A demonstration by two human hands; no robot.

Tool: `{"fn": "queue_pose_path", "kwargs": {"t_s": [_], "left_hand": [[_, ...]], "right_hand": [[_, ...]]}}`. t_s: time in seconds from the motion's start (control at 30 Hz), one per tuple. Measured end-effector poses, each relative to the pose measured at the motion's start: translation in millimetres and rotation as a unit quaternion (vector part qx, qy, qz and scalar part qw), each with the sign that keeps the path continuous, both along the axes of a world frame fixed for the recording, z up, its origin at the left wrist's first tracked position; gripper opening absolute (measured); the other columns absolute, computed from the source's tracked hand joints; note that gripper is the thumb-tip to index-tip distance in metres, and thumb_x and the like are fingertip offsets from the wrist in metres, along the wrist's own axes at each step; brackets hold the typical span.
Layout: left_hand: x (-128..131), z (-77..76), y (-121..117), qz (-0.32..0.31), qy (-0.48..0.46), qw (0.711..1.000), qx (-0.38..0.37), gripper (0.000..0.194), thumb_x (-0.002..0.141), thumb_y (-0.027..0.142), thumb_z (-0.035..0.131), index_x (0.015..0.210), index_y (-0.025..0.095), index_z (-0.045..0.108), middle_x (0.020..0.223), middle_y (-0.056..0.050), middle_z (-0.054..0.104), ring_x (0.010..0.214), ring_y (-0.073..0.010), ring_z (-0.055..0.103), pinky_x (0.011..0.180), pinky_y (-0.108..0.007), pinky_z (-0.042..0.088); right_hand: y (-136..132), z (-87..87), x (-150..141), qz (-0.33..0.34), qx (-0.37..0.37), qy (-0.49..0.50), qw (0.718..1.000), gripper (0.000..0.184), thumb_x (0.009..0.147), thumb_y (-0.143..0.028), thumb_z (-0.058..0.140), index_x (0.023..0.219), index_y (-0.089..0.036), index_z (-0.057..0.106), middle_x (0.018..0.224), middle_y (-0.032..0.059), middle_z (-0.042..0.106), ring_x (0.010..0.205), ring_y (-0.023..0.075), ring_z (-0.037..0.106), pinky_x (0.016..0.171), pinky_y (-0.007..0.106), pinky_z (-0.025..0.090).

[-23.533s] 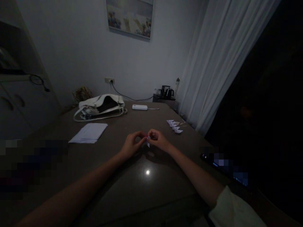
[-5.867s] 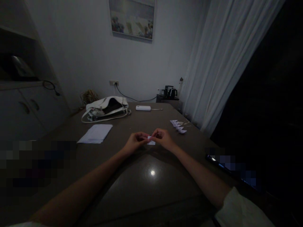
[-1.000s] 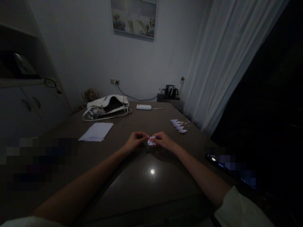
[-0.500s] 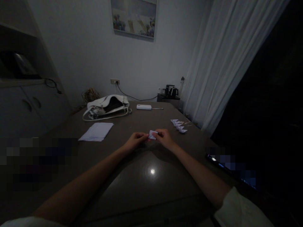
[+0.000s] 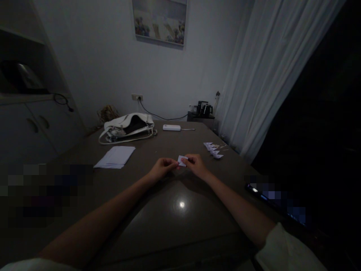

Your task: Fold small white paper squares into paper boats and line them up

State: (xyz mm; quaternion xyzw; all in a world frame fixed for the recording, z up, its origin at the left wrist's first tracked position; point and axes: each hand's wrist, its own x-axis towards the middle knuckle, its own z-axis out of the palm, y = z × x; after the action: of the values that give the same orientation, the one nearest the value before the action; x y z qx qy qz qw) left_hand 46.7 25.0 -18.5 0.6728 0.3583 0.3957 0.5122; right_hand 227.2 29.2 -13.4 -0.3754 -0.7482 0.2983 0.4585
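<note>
A small folded piece of white paper (image 5: 182, 159) is held between my two hands over the middle of the table. My left hand (image 5: 163, 167) pinches its left edge between thumb and fingers. From the other side, my right hand (image 5: 195, 164) grips it with the thumb lying across its face. Several folded paper boats (image 5: 213, 150) stand in a row on the table to the right of my hands. A stack of white paper sheets (image 5: 115, 157) lies to the left.
On the brown table (image 5: 180, 222), a white handbag (image 5: 126, 127) sits at the back left, with a white power-bank-like device (image 5: 172, 128) and its short cable beside it. A dark phone-like device (image 5: 270, 203) lies near the right edge. Small scraps (image 5: 220, 146) lie beside the boats.
My left fingertips have shifted slightly at the paper's left edge. The right hand and the other things look the same.
</note>
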Motion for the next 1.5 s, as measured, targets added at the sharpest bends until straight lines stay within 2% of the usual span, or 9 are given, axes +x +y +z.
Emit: {"fn": "queue_pose_path", "kwargs": {"t_s": [0.2, 0.43, 0.57, 0.7, 0.87, 1.0, 1.3, 1.37, 1.5], "left_hand": [[1.8, 3.5, -0.8, 0.014, 0.019, 0.999, 0.049, 0.037, 0.072, 0.045, 0.059, 0.070, 0.009, 0.061, 0.064, -0.003, 0.059, 0.057, -0.0105, 0.051, 0.053, -0.019, 0.037], [4.6, 2.4, -5.4, -0.016, 0.053, 0.994, 0.089, 0.039, 0.077, 0.047, 0.051, 0.065, 0.010, 0.056, 0.060, -0.001, 0.053, 0.057, -0.0104, 0.048, 0.052, -0.020, 0.035], [5.6, 3.6, -5.0, -0.016, 0.033, 0.994, 0.107, 0.038, 0.076, 0.046, 0.053, 0.062, 0.010, 0.053, 0.058, 0.001, 0.050, 0.055, -0.0095, 0.045, 0.052, -0.020, 0.034], [3.9, 4.3, -2.5, -0.014, 0.012, 0.993, 0.118, 0.035, 0.076, 0.042, 0.055, 0.063, 0.010, 0.052, 0.060, 0.001, 0.050, 0.058, -0.0100, 0.047, 0.056, -0.021, 0.035], [3.5, 3.0, -3.5, -0.023, 0.013, 0.995, 0.096, 0.037, 0.075, 0.044, 0.056, 0.061, 0.011, 0.052, 0.057, 0.002, 0.049, 0.054, -0.0088, 0.045, 0.052, -0.019, 0.033], [4.6, 2.5, -5.7, -0.034, 0.004, 0.998, 0.053, 0.039, 0.075, 0.049, 0.054, 0.068, 0.010, 0.055, 0.060, 0.001, 0.052, 0.054, -0.0095, 0.047, 0.051, -0.020, 0.035], [6.0, 6.3, -7.5, 0.004, -0.046, 0.999, 0.029, 0.037, 0.066, 0.046, 0.066, 0.064, 0.011, 0.055, 0.059, 0.000, 0.056, 0.053, -0.0100, 0.050, 0.050, -0.020, 0.037], [5.3, 6.4, -7.5, 0.003, -0.046, 0.999, 0.026, 0.036, 0.066, 0.045, 0.066, 0.064, 0.011, 0.055, 0.059, 0.000, 0.056, 0.053, -0.0103, 0.051, 0.050, -0.020, 0.037], [3.2, 4.0, -4.2, -0.007, -0.004, 0.999, 0.048, 0.037, 0.069, 0.046, 0.063, 0.065, 0.010, 0.055, 0.059, -0.001, 0.056, 0.054, -0.0113, 0.051, 0.050, -0.021, 0.038]], "right_hand": [[-2.9, 3.2, -1.9, -0.005, -0.012, 0.006, 1.000, 0.035, 0.075, -0.044, 0.054, 0.060, -0.012, 0.056, 0.054, -0.0011, 0.048, 0.049, 0.0088, 0.042, 0.046, 0.020, 0.030], [-4.2, 1.1, -3.6, 0.041, -0.037, 0.014, 0.998, 0.033, 0.073, -0.044, 0.056, 0.063, -0.012, 0.057, 0.054, -0.0020, 0.050, 0.049, 0.0079, 0.043, 0.047, 0.019, 0.032], [-5.7, 2.4, -4.2, 0.052, -0.067, 0.024, 0.996, 0.034, 0.073, -0.046, 0.056, 0.064, -0.013, 0.058, 0.053, -0.0023, 0.050, 0.048, 0.0079, 0.044, 0.046, 0.019, 0.032], [-4.2, 4.7, -1.9, 0.035, -0.070, 0.042, 0.996, 0.035, 0.074, -0.047, 0.055, 0.064, -0.013, 0.058, 0.052, -0.0018, 0.050, 0.048, 0.0083, 0.044, 0.046, 0.020, 0.033], [0.5, 5.1, 1.7, 0.015, -0.068, 0.061, 0.996, 0.033, 0.070, -0.046, 0.060, 0.063, -0.014, 0.057, 0.053, -0.0021, 0.052, 0.047, 0.0079, 0.045, 0.047, 0.020, 0.034], [-1.2, 6.3, 1.4, 0.021, -0.064, 0.044, 0.997, 0.033, 0.071, -0.045, 0.059, 0.062, -0.014, 0.055, 0.052, -0.0027, 0.050, 0.047, 0.0075, 0.044, 0.046, 0.020, 0.033], [-5.7, 7.2, -1.5, 0.028, -0.091, 0.054, 0.994, 0.035, 0.073, -0.047, 0.057, 0.059, -0.014, 0.054, 0.050, -0.0032, 0.049, 0.046, 0.0071, 0.043, 0.046, 0.020, 0.033], [-5.9, 7.0, -1.8, 0.036, -0.105, 0.066, 0.992, 0.033, 0.073, -0.045, 0.058, 0.063, -0.014, 0.056, 0.052, -0.0028, 0.051, 0.047, 0.0070, 0.044, 0.047, 0.020, 0.034], [-6.2, 8.0, -1.6, 0.066, -0.122, 0.090, 0.986, 0.026, 0.070, -0.037, 0.063, 0.084, -0.015, 0.059, 0.065, -0.0012, 0.059, 0.051, 0.0076, 0.049, 0.049, 0.019, 0.037]]}}
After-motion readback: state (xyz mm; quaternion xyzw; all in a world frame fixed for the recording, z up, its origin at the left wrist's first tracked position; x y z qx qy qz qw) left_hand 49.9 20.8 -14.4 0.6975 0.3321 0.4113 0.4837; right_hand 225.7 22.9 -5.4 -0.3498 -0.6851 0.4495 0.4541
